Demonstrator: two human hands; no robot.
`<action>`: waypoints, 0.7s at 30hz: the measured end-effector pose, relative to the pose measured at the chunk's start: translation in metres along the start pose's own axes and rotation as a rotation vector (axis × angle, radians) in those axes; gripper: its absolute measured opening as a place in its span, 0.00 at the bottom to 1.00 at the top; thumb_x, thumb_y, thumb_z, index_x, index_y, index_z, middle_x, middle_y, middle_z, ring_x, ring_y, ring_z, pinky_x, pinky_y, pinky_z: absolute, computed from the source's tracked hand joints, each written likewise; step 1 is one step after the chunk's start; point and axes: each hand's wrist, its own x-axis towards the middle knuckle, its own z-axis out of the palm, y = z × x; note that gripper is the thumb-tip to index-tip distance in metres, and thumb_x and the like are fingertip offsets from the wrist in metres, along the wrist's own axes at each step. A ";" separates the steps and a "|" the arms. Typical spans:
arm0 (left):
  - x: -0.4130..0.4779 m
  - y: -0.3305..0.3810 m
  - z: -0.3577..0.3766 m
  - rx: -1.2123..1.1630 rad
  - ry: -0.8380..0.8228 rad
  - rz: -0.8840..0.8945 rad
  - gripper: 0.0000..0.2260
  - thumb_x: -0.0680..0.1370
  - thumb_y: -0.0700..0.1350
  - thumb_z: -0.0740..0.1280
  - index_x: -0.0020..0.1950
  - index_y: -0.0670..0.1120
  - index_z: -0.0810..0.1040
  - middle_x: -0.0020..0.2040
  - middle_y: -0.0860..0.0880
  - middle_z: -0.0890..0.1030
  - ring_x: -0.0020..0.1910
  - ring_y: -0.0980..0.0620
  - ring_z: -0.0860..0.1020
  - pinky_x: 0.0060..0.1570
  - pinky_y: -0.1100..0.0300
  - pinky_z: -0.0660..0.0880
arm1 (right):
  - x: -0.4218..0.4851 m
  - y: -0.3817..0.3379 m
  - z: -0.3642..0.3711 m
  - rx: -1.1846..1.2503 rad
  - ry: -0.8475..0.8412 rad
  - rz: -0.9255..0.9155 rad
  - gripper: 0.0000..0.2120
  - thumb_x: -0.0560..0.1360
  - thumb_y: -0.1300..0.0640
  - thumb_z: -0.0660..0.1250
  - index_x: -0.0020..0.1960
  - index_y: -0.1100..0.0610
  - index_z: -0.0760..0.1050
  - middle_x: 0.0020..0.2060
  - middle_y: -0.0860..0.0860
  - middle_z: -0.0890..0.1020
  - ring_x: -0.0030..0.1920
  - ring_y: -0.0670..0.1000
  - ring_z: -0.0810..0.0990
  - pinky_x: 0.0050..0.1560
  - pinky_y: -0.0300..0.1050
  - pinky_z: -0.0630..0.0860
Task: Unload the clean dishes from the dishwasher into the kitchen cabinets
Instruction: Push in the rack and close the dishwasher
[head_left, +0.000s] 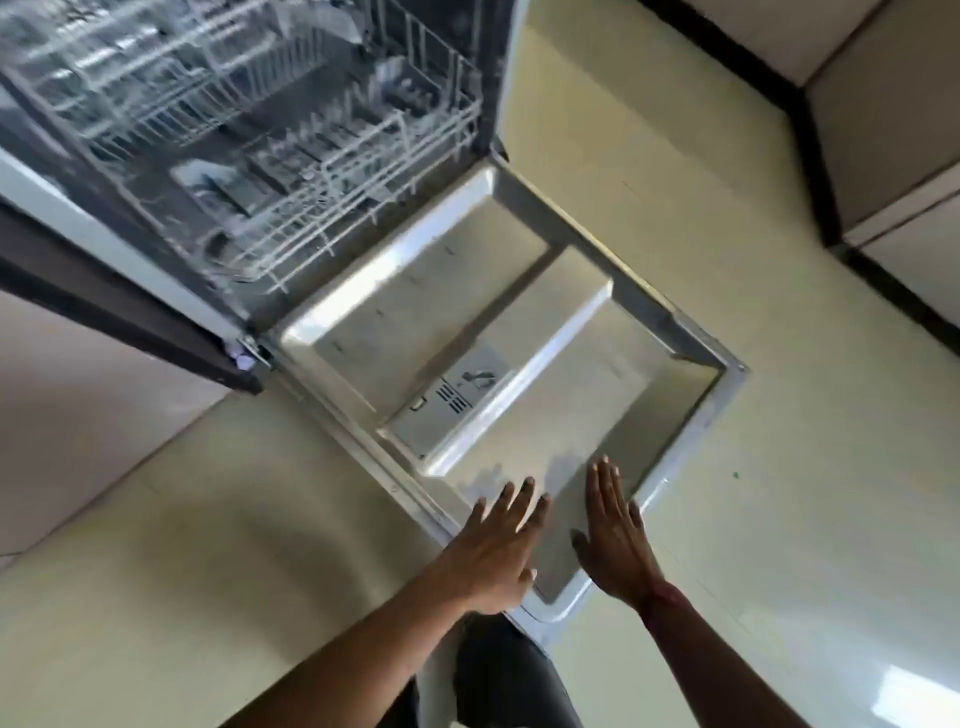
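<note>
The dishwasher stands open, its steel door (519, 332) folded down flat over the floor. A white wire lower rack (291, 218) sits inside the tub, and an upper rack (156, 62) is blurred above it; I cannot make out any dishes in them. A detergent compartment (457, 395) shows in the middle of the door. My left hand (498, 545) hovers flat over the door's near edge, fingers spread, holding nothing. My right hand (615, 540) is beside it, also flat and empty, over the same edge.
Pale yellow floor (727, 493) surrounds the door. Light cabinet fronts (893, 130) with a dark plinth run along the upper right. A dark panel edge (104, 301) and a pale cabinet side lie at the left. My dark trouser leg (509, 675) is below the door.
</note>
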 end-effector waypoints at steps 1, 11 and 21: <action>0.001 0.011 0.010 0.006 -0.032 0.016 0.36 0.82 0.50 0.58 0.78 0.49 0.34 0.78 0.47 0.31 0.78 0.45 0.36 0.76 0.44 0.41 | -0.009 0.015 0.011 0.050 0.006 0.055 0.42 0.78 0.51 0.61 0.78 0.60 0.35 0.76 0.54 0.34 0.77 0.54 0.34 0.76 0.56 0.51; 0.032 0.073 0.069 0.215 -0.286 0.103 0.36 0.81 0.48 0.59 0.79 0.47 0.37 0.79 0.46 0.33 0.79 0.44 0.40 0.76 0.42 0.44 | -0.047 0.082 0.091 0.851 -0.140 0.539 0.38 0.81 0.47 0.59 0.79 0.60 0.39 0.79 0.54 0.46 0.79 0.50 0.46 0.76 0.43 0.46; 0.013 0.066 0.077 0.245 -0.283 0.099 0.34 0.82 0.47 0.57 0.79 0.46 0.36 0.78 0.47 0.32 0.77 0.46 0.34 0.76 0.43 0.41 | -0.033 0.041 0.119 1.728 -0.332 0.735 0.37 0.72 0.25 0.48 0.69 0.46 0.73 0.66 0.50 0.77 0.67 0.52 0.73 0.70 0.65 0.64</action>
